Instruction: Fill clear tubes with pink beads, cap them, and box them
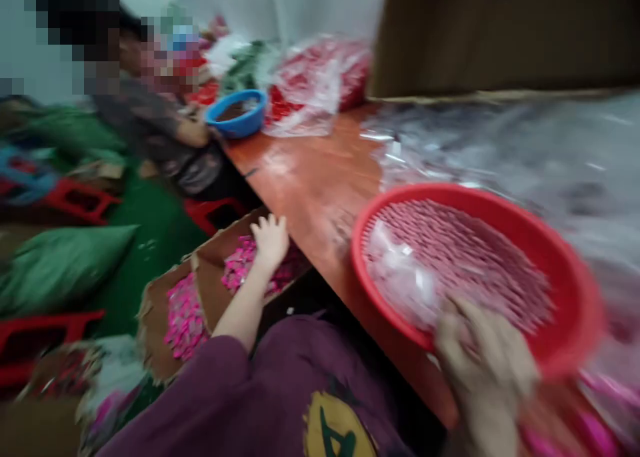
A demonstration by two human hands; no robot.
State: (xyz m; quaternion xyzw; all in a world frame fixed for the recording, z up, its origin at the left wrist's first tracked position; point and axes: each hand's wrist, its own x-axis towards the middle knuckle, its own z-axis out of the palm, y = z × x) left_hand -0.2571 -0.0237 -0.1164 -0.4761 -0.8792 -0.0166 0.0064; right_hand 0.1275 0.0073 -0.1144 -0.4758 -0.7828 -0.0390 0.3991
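My left hand [271, 242] is open, fingers spread, beside the table's edge and above a cardboard box [213, 270] divided by a flap. Bright pink small pieces [185, 317] fill both parts of that box. My right hand [483, 354] is blurred, its fingers curled at the near rim of a red basin [583, 310]. Many small pale-pink pieces [460, 257] lie in the basin. A clear plastic bag [400, 274] rests over them on the near left side and reaches into my right fingers, which look closed on its end.
The orange table [320, 184] carries a blue basin [237, 114], bags of red pieces [320, 77] and clear plastic sheeting [525, 150]. A large carton [500, 37] stands behind. Another person [165, 124] sits at the far left. Green sacks [65, 264] and red stools [80, 200] occupy the floor.
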